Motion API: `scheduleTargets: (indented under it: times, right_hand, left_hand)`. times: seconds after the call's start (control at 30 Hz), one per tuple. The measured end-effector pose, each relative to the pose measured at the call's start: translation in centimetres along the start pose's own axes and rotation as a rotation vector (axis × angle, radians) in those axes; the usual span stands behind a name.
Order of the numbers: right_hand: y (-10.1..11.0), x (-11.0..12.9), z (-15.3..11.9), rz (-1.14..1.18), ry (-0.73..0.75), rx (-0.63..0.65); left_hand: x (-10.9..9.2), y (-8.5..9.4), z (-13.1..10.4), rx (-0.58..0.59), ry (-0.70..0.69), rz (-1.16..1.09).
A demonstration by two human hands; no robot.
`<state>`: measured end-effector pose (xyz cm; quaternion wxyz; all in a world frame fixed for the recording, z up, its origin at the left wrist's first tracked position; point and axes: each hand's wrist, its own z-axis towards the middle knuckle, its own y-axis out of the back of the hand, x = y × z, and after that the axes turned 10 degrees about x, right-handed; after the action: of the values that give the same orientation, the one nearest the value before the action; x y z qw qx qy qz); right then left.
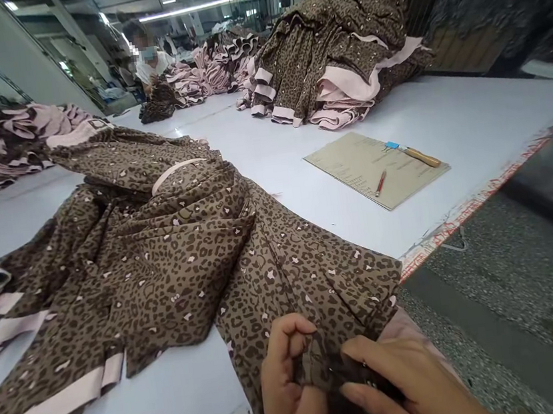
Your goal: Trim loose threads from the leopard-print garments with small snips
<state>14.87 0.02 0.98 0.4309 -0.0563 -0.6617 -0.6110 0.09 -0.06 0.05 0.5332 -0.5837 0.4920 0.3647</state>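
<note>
From where I stand, both hands work low, just past the near edge of the tabletop (pixel 478 122). The left hand (pixel 287 394) is curled nearly closed, pinching a bunched fold of leopard-print cloth (pixel 202 256). The right hand (pixel 410 372) comes in beside it, thumb and 1 finger half bent towards that fold, their tips a little apart. A dark, glinting object (pixel 370 373) sits under its fingers, too shadowed to name; I can't tell how firmly that hand grips anything. Both wrists are cut off below. The cloth spreads from the hands across the tabletop, hiding some of its near edge.
</note>
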Motion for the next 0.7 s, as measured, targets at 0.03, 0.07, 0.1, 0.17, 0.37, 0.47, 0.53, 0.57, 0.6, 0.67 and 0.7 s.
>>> scheduleTargets:
  times: [0.03, 0.07, 0.1, 0.17, 0.37, 0.47, 0.53, 0.57, 0.6, 0.67, 0.7]
  right_hand:
    - [0.0, -0.1, 0.1, -0.002, -0.004, -0.001]
    - [-0.1, -0.2, 0.1, -0.002, -0.004, -0.001]
    - [-0.1, -0.3, 0.2, -0.003, 0.004, -0.006]
    - [-0.2, -0.5, 0.4, -0.010, 0.018, -0.015]
    - [-0.3, -0.9, 0.2, 0.010, 0.065, 0.038]
    - [-0.3, -0.9, 0.1, 0.061, 0.080, 0.026]
    - [-0.3, -1.0, 0.3, 0.109, 0.070, 0.041]
    - [-0.3, -1.1, 0.6, 0.150, 0.053, 0.053]
    - [-0.2, -1.3, 0.9, 0.205, 0.026, 0.059]
    - [0.0, -1.9, 1.6, 0.332, -0.060, 0.034]
    - [0.1, -2.2, 1.8, 0.385, -0.118, 0.010]
  left_hand:
    - [0.1, 0.0, 0.0, 0.007, -0.002, 0.022]
    - [0.1, 0.0, 0.0, 0.016, -0.005, 0.047]
    - [0.2, 0.1, 0.0, 0.023, -0.012, 0.075]
    - [0.4, 0.4, -0.1, 0.025, -0.036, 0.144]
    - [0.6, 1.0, -0.2, 0.026, -0.112, 0.299]
    - [0.6, 0.7, -0.3, 0.026, -0.088, 0.250]
    - [0.4, 0.5, -0.3, -0.011, -0.093, 0.247]
    - [0.1, 0.6, -0.2, -0.034, -0.127, 0.282]
    - [-0.2, 0.7, 0.0, -0.046, -0.176, 0.336]
    - [-1.1, 1.4, 0.4, 0.029, -0.235, 0.456]
    - [-1.6, 1.8, 0.7, 0.098, -0.218, 0.487]
